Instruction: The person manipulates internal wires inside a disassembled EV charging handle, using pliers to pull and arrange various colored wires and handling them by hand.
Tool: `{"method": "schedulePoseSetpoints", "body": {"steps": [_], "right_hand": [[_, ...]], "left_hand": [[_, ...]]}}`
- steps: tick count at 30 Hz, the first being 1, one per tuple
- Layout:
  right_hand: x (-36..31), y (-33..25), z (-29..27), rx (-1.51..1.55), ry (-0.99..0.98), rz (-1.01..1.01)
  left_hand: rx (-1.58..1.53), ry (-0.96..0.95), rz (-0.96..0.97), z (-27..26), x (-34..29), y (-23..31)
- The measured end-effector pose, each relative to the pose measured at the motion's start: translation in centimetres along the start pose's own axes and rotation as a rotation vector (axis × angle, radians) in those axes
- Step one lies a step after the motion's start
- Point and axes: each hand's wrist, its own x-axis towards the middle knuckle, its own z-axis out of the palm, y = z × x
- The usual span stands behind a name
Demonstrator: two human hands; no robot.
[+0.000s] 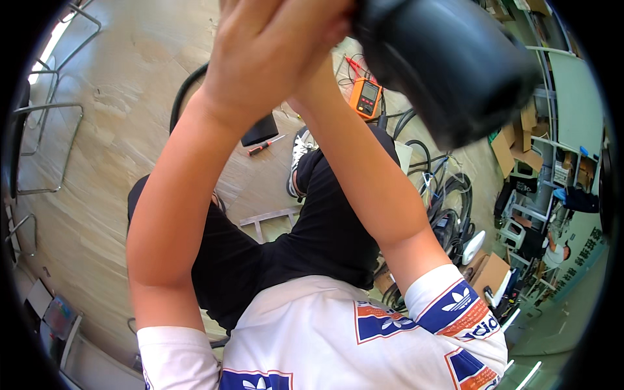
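Head view: black housing, blurred, was at upper right, above floor, just beside raised left hand, which overlapped right hand; finger closure was hidden, so neither grip's state could be told; housing probably stiff, smooth, somewhat heavy, apt to slip; best hold judged two-handed, around end nearest hands.

My left hand is in front of me, next to a big, blurry black thing. An orange meter and a screwdriver lie on the floor.
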Motion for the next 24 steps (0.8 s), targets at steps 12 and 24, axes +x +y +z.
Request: {"method": "schedulePoseSetpoints", "body": {"steps": [12,24], "right_hand": [[0.4,-3.5,5.2,0.144,0.057,-0.005],[-0.4,-6.0,7.2,0.535,-0.181,-0.055]], "left_hand": [[0.146,-0.071,-0.312,-6.4,0.2,-1.5],[-0.504,0.373,-0.697,-11.3,6.0,-0.3]]}}
